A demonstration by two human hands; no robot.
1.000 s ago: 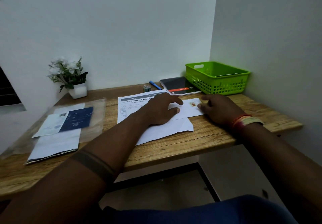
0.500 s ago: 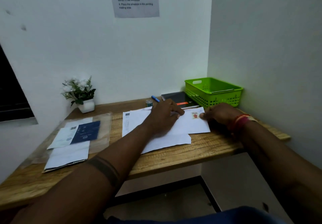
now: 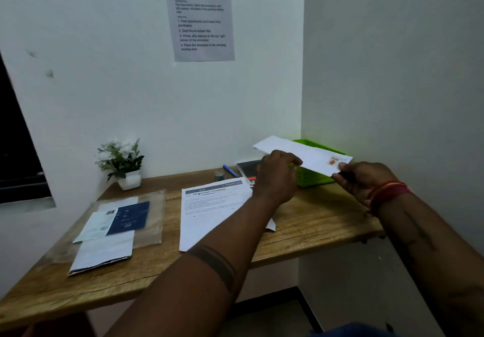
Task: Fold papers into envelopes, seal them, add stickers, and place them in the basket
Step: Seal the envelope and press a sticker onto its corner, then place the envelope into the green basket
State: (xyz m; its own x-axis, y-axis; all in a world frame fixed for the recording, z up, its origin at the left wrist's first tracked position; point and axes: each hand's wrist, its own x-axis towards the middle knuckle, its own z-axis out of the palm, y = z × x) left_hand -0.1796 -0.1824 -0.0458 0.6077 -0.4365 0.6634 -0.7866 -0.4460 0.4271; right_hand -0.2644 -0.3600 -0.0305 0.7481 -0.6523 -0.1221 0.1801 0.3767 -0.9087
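Both hands hold a white envelope (image 3: pixel 301 156) in the air above the green basket (image 3: pixel 311 178) at the back right corner of the surface (image 3: pixel 314 221). Left hand (image 3: pixel 277 177) grip closed on the envelope's near edge around the middle, right hand (image 3: pixel 361 182) grip pinching the right end, just beside a red sticker (image 3: pixel 333 161). Envelope tilted, off the surface. A printed sheet (image 3: pixel 212 211) lies flat under the left forearm. Blue pen (image 3: pixel 230 171) near the back wall.
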